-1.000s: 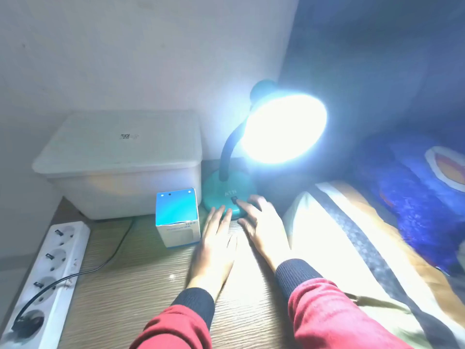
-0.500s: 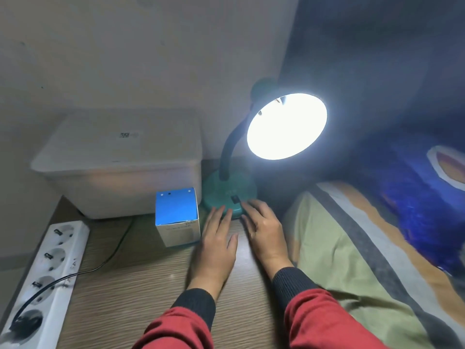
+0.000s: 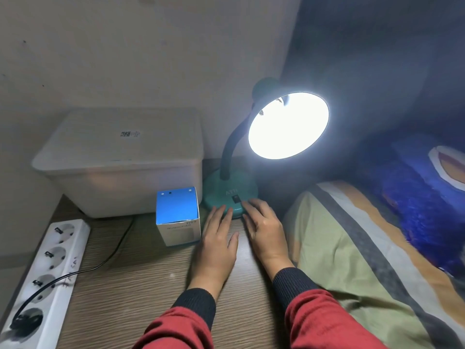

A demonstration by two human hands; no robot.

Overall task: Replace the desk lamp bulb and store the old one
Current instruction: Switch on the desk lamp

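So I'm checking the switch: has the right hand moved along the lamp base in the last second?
No. The right hand rests with fingertips beside the switch on the lamp base, as before.

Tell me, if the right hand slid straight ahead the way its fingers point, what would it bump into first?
Probably the switch on the teal lamp base: the right hand already has fingertips at the base's front edge, just beside it.

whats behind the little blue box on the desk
Behind the blue box stands a white lidded storage bin, against the wall. The box covers the bin's lower right corner, so whether they touch cannot be told.
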